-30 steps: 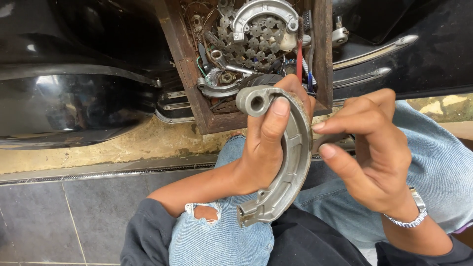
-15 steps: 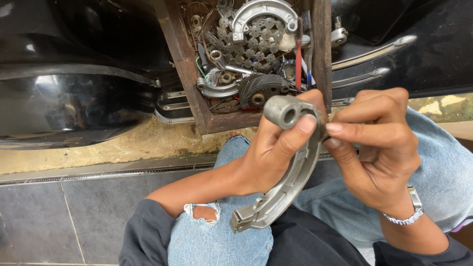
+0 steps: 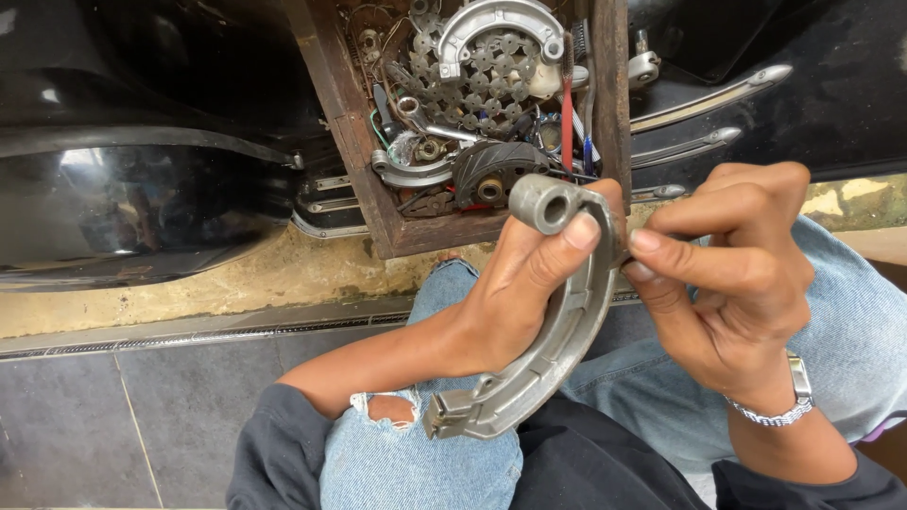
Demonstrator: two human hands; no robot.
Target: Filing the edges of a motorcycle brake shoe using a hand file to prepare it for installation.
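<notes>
A curved grey metal brake shoe (image 3: 553,345) with a round pivot boss at its upper end is held upright over my lap. My left hand (image 3: 515,293) grips it from the inner side, thumb pressed just below the boss. My right hand (image 3: 732,279), a metal watch on its wrist, pinches the shoe's outer edge near the top with thumb and fingertips. What lies between those fingertips and the shoe is hidden.
A wooden box (image 3: 354,151) full of sprockets, a second brake shoe, a wrench and other small parts sits just beyond my knees. Black glossy vehicle bodywork (image 3: 142,198) flanks it on both sides. Grey tiles (image 3: 113,416) cover the floor at left.
The brake shoe has turned in my left hand, its boss swinging right and toward the camera. My right hand has closed in from an open spread and now pinches the shoe's edge.
</notes>
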